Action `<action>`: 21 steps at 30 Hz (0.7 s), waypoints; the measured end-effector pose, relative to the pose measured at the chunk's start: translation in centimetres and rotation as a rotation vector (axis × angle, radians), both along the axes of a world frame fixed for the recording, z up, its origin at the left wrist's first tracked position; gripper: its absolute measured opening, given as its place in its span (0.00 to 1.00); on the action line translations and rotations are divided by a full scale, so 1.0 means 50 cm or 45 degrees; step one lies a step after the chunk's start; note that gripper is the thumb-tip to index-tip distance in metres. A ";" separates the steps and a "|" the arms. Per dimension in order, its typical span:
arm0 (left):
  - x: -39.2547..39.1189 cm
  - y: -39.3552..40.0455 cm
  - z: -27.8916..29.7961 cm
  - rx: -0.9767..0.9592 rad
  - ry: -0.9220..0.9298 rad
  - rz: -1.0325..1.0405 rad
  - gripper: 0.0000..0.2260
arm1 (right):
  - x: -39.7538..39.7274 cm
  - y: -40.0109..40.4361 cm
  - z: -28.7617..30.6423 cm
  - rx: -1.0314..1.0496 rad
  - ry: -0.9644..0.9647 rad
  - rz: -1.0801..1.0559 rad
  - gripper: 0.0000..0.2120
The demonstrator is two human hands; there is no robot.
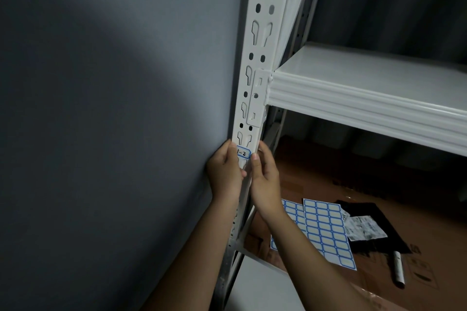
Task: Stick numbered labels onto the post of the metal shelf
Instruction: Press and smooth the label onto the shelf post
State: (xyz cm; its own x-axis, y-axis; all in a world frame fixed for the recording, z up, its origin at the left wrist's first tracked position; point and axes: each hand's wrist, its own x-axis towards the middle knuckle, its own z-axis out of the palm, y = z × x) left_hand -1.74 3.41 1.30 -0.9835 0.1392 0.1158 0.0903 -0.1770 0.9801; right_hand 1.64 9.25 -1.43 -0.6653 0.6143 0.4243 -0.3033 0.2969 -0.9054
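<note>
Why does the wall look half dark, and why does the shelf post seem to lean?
Head view: dim room, a broad shadow across the grey wall, faint sheen on the white shelf; the wide lens bows the post; the label between left hand and right hand reads sharply enough.

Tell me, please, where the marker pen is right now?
In the head view the marker pen lies at lower right on the cardboard, right of the label sheets.
</note>
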 end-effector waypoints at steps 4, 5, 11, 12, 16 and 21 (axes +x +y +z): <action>0.000 0.002 0.010 0.257 -0.351 -0.211 0.13 | 0.001 0.000 0.001 -0.037 0.014 0.013 0.18; 0.000 0.002 0.012 0.322 -0.415 -0.261 0.13 | 0.002 -0.002 0.004 -0.044 0.022 0.020 0.18; -0.007 0.000 0.004 0.484 -0.519 -0.466 0.16 | 0.005 -0.009 0.008 -0.122 0.049 0.025 0.14; -0.008 -0.001 0.003 0.471 -0.500 -0.483 0.16 | 0.005 -0.009 0.007 -0.115 0.039 0.012 0.14; -0.010 -0.005 -0.005 0.420 -0.410 -0.523 0.19 | 0.004 -0.012 0.007 -0.093 0.016 -0.003 0.14; -0.011 -0.008 -0.007 0.406 -0.420 -0.541 0.21 | 0.011 -0.008 0.015 -0.031 0.026 0.024 0.15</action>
State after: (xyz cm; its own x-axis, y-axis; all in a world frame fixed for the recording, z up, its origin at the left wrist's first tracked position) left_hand -2.29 3.03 0.94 -0.8410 0.5344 -0.0842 -0.3506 -0.4197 0.8372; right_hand 2.20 8.86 -0.68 -0.6681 0.6122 0.4230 -0.3275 0.2686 -0.9059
